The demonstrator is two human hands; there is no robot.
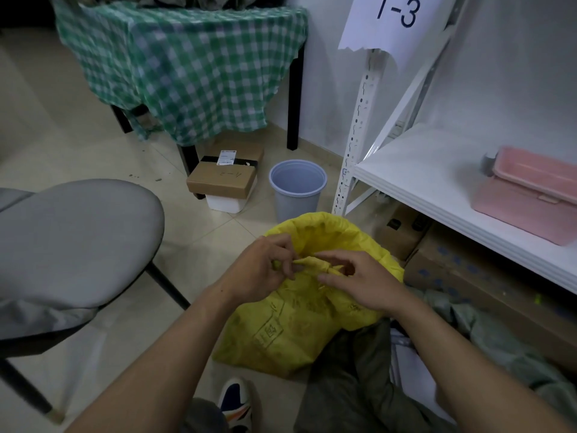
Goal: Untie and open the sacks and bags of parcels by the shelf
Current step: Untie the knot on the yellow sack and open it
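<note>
A grey chair seat (78, 239) fills the left. Beyond it on the floor (78, 145), a cardboard box (223, 179) sits on a white box (224, 204), with an open-topped grey bin (296, 189) just to the right. The yellow bag (281, 332) stands on the floor near the front left post of the shelf (421, 170), its neck twisted into a knot (315, 263). The left hand (259, 270) pinches the knot's left end with curled fingers. The right hand (359, 282) pinches its right end between thumb and fingers. Grey-green sacks (499, 348) lie rightward below the shelf edge. A pink tray (530, 195) rests on the shelf board.
</note>
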